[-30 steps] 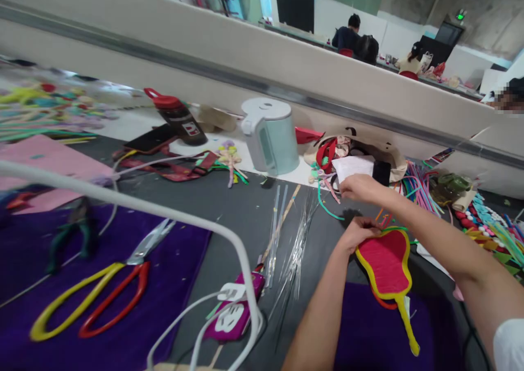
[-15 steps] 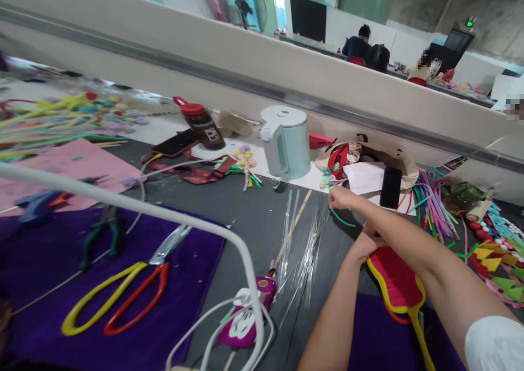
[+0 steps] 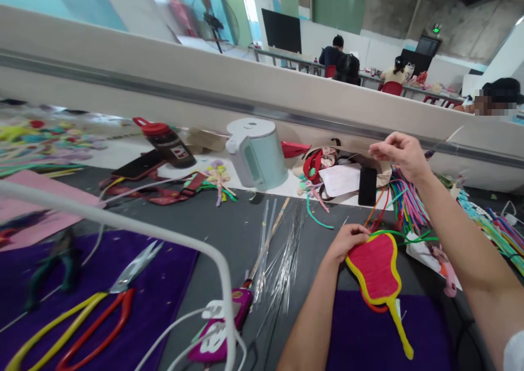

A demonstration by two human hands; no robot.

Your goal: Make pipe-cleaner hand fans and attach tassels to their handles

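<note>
My left hand is closed on the upper left edge of a pink-red hand fan with a yellow rim and handle. A short thin strand sticks up by its fingers. Raised above the table, my right hand pinches a thin wire, partly visible beside the fingertips. Green fuzzy stems lie along the fan's top. A bundle of thin silvery wires is spread left of the fan. The fan's handle lies over a dark purple cloth.
A pale blue kettle, a red-lidded bottle and a black phone stand or lie along the back. Large scissors and pliers are at left. A white tube arches across the foreground. Coloured stems lie right.
My right hand has moved up and right from the wire bundle's far end with a thin wire. My left hand stays at the fan. The camera view has shifted.
</note>
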